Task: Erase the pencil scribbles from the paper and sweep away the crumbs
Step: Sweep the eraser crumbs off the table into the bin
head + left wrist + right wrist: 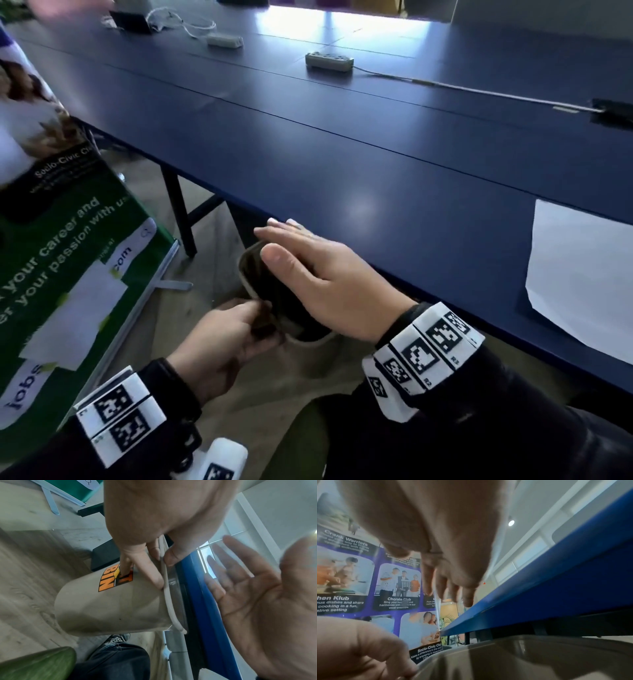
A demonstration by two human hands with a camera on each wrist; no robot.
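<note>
Left hand (219, 337): pinches the rim of a beige bin (113, 605), thumb inside, fingers curled on the outer wall, and holds it just under the counter (394, 178) edge.
Right hand (318, 274): flat and wide, fingers straight, holding nothing; it lies over the counter edge directly above the bin mouth, fingertips past the edge.
Paper (579, 284): white sheet on the counter, well to the right of both hands, overhanging the near edge; no scribbles can be made out on it from the head view.
Crumbs: too small to see in any view, so how many are left on the counter cannot be told.
Risk, missed catch: the bin is held by one side only, so it may tip or sag away from the edge, and crumbs would drop to the floor.
Risk, scatter: a fast sweep of the flat hand could fling crumbs past the rim.
Risk, paper: overhanging and loose, it could slide off if brushed.
</note>
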